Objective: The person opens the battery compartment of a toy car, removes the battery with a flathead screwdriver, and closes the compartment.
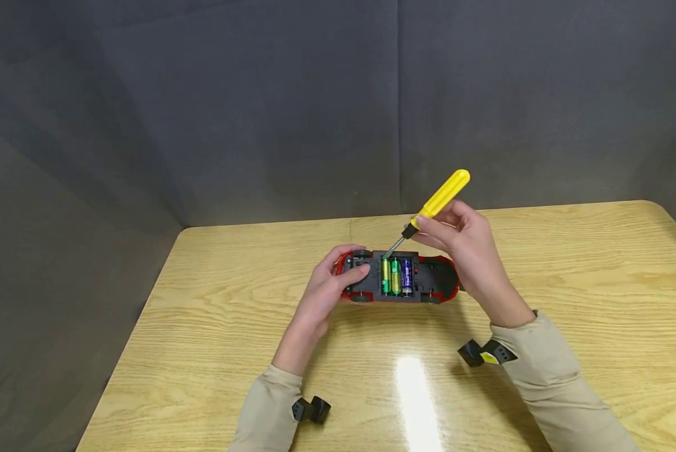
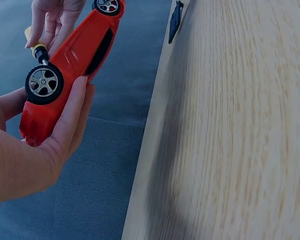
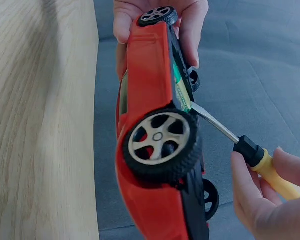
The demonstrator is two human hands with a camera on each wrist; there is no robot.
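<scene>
You held the red toy car (image 1: 400, 279) upside down over the middle of the wooden table (image 1: 569, 263), its open battery bay showing three batteries (image 1: 395, 276) side by side. Your left hand (image 1: 329, 289) gripped the car's left end, thumb across the underside and fingers curled round the body. Your right hand (image 1: 462, 235) pinched the yellow screwdriver (image 1: 436, 202) low on its handle, near the black collar, with the blade angled down to the far edge of the bay beside the leftmost battery. The right wrist view showed the flat tip wedged against that battery's end. To do this step well, you likely needed a firm hold on the car, the tip seated under the battery's end rather than on its label, and a gentle lever so that the blade did not slip toward your left fingers.
</scene>
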